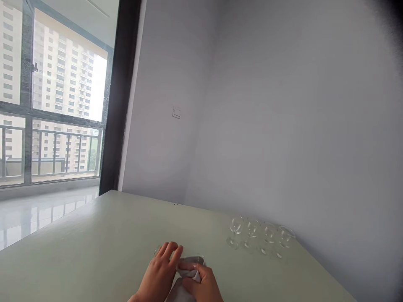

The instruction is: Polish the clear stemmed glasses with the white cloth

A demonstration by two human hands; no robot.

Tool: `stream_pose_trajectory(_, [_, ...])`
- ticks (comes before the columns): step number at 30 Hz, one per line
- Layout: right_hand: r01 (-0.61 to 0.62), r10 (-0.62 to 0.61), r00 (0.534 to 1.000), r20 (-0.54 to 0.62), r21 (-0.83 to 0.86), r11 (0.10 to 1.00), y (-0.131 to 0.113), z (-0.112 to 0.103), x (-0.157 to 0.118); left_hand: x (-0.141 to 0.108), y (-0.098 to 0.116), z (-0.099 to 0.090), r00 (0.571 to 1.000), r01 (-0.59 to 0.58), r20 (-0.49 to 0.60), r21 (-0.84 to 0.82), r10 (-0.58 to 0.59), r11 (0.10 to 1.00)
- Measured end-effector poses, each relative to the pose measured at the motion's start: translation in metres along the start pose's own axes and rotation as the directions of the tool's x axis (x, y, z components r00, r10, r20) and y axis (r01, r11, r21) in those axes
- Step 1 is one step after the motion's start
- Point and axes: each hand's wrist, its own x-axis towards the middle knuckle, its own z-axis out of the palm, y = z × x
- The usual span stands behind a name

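Near the table's front edge, my left hand (162,268) curls over a clear stemmed glass (201,256) that is tilted on its side. Most of this glass is hidden by my fingers; a faint clear edge shows left of them and its rim shows to the right. My right hand (203,283) grips a light grey cloth (188,272), its thumb on top near the rim. Part of the cloth appears bunched inside the bowl, and the rest hangs down between my wrists.
Several clear stemmed glasses stand upright in a row at the right, including a near-left one (235,226) and a far-right one (285,237). The pale green table (94,243) meets a grey wall (267,126). A large window (63,84) is at left.
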Motion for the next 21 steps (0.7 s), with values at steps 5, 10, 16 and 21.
stream_pose_trajectory(5, [-0.048,0.047,0.997,0.055,0.012,0.999,-0.025,-0.025,-0.004,0.009,-0.003,-0.014,0.976,0.120,0.194,-0.115,-0.096,0.986])
stream_pose_trajectory(10, [0.060,0.023,0.967,0.254,-0.314,0.947,-0.069,-0.053,-0.029,0.008,-0.006,-0.013,0.816,0.481,0.552,-0.479,-0.174,0.734])
stream_pose_trajectory(16, [0.150,0.030,0.910,0.413,-0.395,0.906,-0.102,-0.065,-0.046,0.005,0.004,-0.024,0.792,0.356,0.594,-0.638,0.142,0.683])
stream_pose_trajectory(21, [-0.159,0.147,0.987,-0.071,-0.201,0.967,-0.076,-0.052,-0.036,0.008,0.019,-0.018,0.987,-0.098,0.115,-0.121,0.112,0.988])
